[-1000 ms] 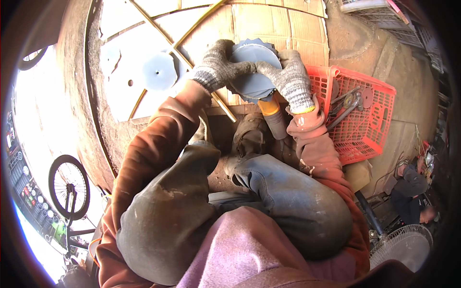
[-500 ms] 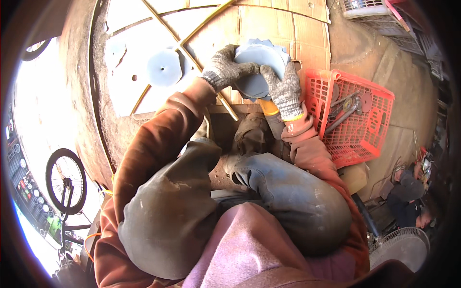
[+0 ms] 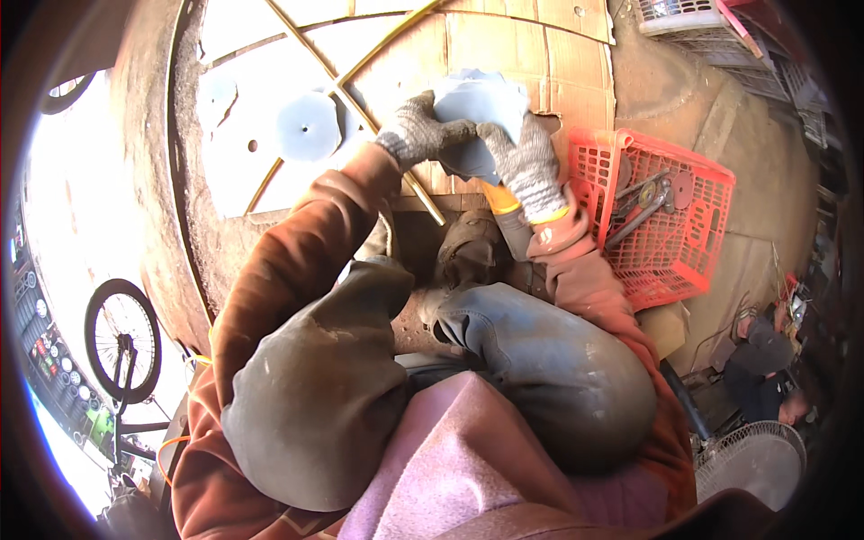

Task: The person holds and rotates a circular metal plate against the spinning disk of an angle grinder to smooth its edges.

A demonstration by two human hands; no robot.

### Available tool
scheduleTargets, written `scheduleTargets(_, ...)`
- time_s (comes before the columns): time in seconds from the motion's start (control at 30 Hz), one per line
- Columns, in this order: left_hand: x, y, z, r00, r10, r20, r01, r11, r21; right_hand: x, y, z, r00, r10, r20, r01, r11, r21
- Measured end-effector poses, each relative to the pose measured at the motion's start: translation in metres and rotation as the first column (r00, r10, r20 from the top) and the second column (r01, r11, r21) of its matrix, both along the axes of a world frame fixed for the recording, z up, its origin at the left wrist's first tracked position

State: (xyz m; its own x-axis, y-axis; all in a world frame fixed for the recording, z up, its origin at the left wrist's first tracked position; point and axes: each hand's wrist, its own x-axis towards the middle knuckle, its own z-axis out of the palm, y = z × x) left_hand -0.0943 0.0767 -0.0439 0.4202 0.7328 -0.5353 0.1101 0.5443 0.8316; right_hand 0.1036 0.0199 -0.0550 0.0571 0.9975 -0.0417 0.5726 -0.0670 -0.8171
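Note:
A stack of thin pale blue-grey sheet discs (image 3: 481, 101), some with jagged edges, is held between my two gloved hands above the cardboard. My left hand (image 3: 421, 133) grips the stack's left side, its thumb pointing toward the other thumb across the near part. On the right side, my right hand (image 3: 529, 166) is closed round the edge, and its far fingers are partly hidden. Just below the right hand shows a yellow-and-grey object (image 3: 506, 205), its kind unclear. To the left, a flat pale blue disc (image 3: 306, 126) with a small centre hole lies on the cardboard.
Two crossed brass-coloured rods (image 3: 337, 83) lie over the cardboard sheet (image 3: 576, 67). A tilted red plastic basket (image 3: 679, 261) holding metal tools stands at right. A bicycle wheel (image 3: 123, 340) is at far left, another person (image 3: 763, 360) at far right, and a pale crate (image 3: 688, 22) behind.
The stack of discs has tilted and shifted slightly left in my hands. My right hand has moved a little left and nearer to me; my left hand has barely shifted.

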Motion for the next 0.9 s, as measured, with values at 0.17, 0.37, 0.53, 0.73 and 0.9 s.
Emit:
scheduleTargets(0.17,-0.002,0.009,-0.015,0.995,-0.102,0.008,0.102,0.994,-0.031,-0.018,-0.027,0.006,0.953,-0.147,-0.264,0.157,0.988,0.016)
scheduleTargets(0.37,-0.001,0.000,-0.024,0.993,-0.055,0.101,0.049,0.997,0.058,0.014,0.029,0.026,0.989,0.070,-0.130,-0.100,0.965,-0.243)
scheduleTargets(0.53,0.001,0.010,-0.003,0.968,-0.219,-0.124,0.217,0.976,-0.029,0.004,0.025,0.029,0.955,-0.209,-0.211,0.093,0.885,-0.457)
scheduleTargets(0.73,-0.002,0.018,-0.017,0.987,-0.144,-0.075,0.141,0.989,-0.052,-0.008,0.002,0.004,0.981,-0.144,-0.128,0.126,0.982,-0.143)
scheduleTargets(0.9,0.006,0.015,0.017,0.874,-0.190,-0.448,0.327,0.911,0.252,-0.017,-0.019,-0.003,0.942,-0.255,0.216,0.238,0.966,0.100)
